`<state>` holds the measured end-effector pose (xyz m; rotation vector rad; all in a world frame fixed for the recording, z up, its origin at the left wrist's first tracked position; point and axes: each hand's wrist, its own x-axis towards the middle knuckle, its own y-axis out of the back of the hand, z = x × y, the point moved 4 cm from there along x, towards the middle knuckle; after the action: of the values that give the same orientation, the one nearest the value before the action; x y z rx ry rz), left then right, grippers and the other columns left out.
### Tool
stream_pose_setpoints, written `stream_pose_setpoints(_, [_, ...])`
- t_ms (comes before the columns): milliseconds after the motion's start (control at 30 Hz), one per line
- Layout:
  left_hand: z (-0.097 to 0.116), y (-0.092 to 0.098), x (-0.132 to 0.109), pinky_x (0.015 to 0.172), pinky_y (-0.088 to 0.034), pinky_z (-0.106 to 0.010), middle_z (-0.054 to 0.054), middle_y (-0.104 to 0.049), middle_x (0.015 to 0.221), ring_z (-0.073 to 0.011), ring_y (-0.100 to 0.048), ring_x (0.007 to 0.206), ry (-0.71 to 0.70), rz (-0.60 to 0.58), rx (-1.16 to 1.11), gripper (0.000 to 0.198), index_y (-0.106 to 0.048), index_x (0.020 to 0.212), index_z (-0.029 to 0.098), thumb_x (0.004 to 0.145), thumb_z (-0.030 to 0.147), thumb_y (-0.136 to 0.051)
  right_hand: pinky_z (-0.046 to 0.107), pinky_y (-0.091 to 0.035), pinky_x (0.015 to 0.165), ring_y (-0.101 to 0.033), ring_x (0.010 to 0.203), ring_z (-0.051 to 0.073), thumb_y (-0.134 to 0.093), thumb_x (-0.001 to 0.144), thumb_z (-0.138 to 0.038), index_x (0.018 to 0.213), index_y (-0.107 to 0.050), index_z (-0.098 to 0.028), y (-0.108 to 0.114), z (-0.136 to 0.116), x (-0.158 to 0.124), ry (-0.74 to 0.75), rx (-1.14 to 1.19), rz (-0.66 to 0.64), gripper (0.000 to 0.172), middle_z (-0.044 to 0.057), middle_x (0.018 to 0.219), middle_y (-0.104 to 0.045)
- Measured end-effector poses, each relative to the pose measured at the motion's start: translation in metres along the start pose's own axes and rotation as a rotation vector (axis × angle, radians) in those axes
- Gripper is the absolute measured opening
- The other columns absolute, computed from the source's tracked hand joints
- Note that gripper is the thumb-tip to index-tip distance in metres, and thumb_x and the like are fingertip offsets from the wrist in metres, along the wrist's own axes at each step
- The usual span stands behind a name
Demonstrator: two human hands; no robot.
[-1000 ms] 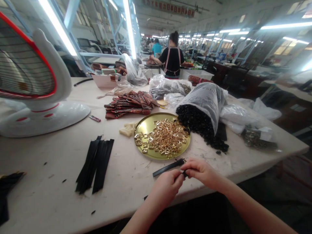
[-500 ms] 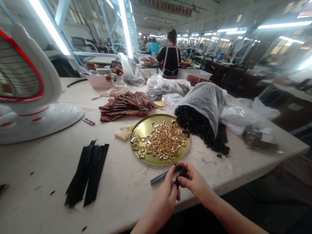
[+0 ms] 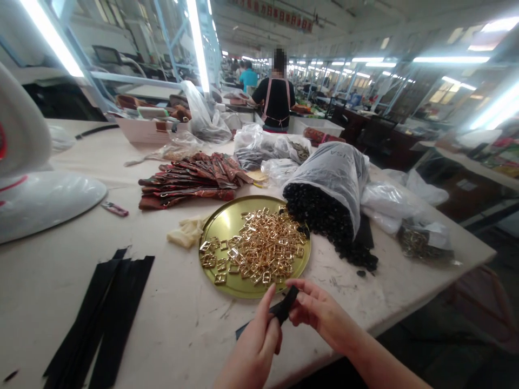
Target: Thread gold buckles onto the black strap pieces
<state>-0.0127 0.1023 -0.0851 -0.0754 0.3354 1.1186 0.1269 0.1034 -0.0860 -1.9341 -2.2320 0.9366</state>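
Note:
In front of the tray I hold a short black strap [image 3: 285, 305] between both hands. My left hand [image 3: 259, 337] is closed around its lower part, thumb stretched along it. My right hand [image 3: 320, 310] pinches the upper end with bent fingers. Under my left hand a dark flat strip [image 3: 240, 330] juts out on the table, mostly covered. Just beyond my hands stands a round gold tray [image 3: 219, 224] heaped with small gold buckles [image 3: 267, 243]. More long black straps [image 3: 121, 313] lie in a loose bundle at the left.
A plastic bag [image 3: 332, 167] spills small black pieces [image 3: 324, 210] right of the tray. Reddish-brown leather pieces [image 3: 194, 178] lie behind it, near a pale crumpled cloth [image 3: 184, 232]. A small pink-handled cutter [image 3: 114, 209] and white fan base [image 3: 52, 202] are left. A person [image 3: 279, 97] stands beyond the table.
The view has moved closer and to the right. My hands have drawn slightly apart, so more of the black strap shows between them.

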Motion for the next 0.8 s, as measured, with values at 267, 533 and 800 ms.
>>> stream_pose_setpoints(267, [0.009,-0.007,-0.015,0.045,-0.03,-0.021,0.008,-0.04,0.044,-0.0096,-0.031,0.04,0.067,-0.158,-0.16,0.064,-0.016,0.139,0.015,0.083,0.039,-0.036,0.022,-0.043,0.056,-0.055,0.054,0.007,-0.072,0.063,-0.021,0.083,-0.064,-0.009,-0.002,0.009,-0.012,-0.224,0.085,-0.174,0.025,0.002,0.068,-0.061])
stream_pose_setpoints(533, [0.007,-0.021,-0.018,0.065,-0.043,-0.027,-0.003,-0.066,0.072,-0.0179,-0.057,0.064,-0.029,-0.046,0.03,0.059,-0.038,0.131,0.018,0.075,0.038,-0.042,0.019,-0.039,0.047,-0.05,0.045,0.007,-0.067,0.06,-0.02,0.064,-0.058,-0.013,0.006,0.015,-0.018,-0.236,-0.284,-0.159,0.012,-0.003,0.052,-0.056])
stream_pose_setpoints(800, [0.011,-0.013,-0.009,0.049,-0.034,-0.023,0.005,-0.044,0.047,-0.0133,-0.041,0.046,-0.016,0.034,0.076,0.038,-0.054,0.1,0.018,0.078,0.046,-0.038,0.021,-0.043,0.053,-0.052,0.054,0.009,-0.055,0.078,-0.038,0.073,-0.061,-0.013,0.014,-0.013,-0.004,-0.003,-0.661,-0.14,0.026,0.0,0.063,-0.059])
